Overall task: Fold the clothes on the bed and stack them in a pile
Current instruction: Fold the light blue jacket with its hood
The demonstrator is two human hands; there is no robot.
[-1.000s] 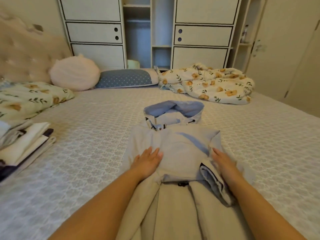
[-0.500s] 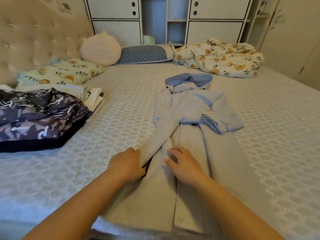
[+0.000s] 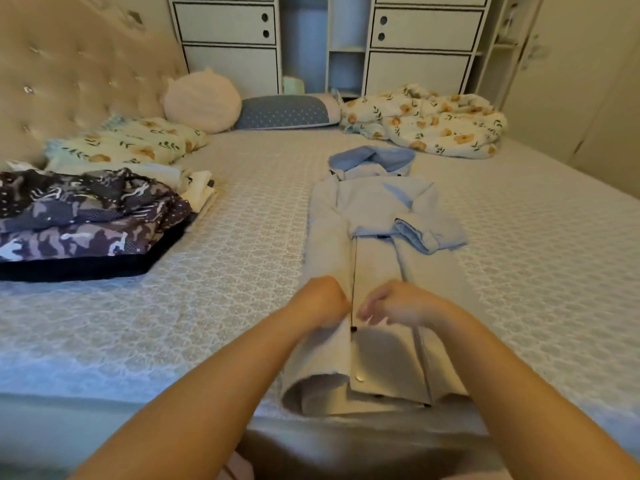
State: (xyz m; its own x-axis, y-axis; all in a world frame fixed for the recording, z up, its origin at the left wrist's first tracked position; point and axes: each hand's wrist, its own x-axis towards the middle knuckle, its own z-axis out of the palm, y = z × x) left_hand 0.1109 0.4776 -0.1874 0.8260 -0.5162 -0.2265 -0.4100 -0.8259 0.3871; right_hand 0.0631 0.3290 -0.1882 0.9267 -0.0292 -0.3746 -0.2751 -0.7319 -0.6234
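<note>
Lying at far left on the bed (image 3: 242, 244): a pile (image 3: 83, 220) of folded clothes, dark camouflage print on top, pale folded pieces showing behind it. Sitting just beyond the pile, against the tufted headboard (image 3: 69, 71): a floral pillow (image 3: 131, 143). Resting further along the head of the bed: a round pink cushion (image 3: 202, 100), then a blue dotted pillow (image 3: 287, 112) touching it.

Stretching down the middle of the bed, from the blue-lined hood at the far end to the hem at the near edge: the pale coat (image 3: 374, 341), lying flat, front closed, sleeves folded in across the chest, one blue-lined cuff turned out on the right side.

Curling on the coat just left of the front placket: the left hand (image 3: 320, 301), fingers tucked under and pressing or gripping the fabric there; hidden by the knuckles, so cannot tell which. Hovering just right of the placket, close to the left hand: the right hand (image 3: 398, 304), fingers bent narrow and motion-blurred; cannot tell whether pinching the cloth or merely touching it.

Lying crumpled at the far right corner of the bed: a floral quilt (image 3: 426, 121). Standing behind everything: a white cabinet (image 3: 415, 39) with drawers.
</note>
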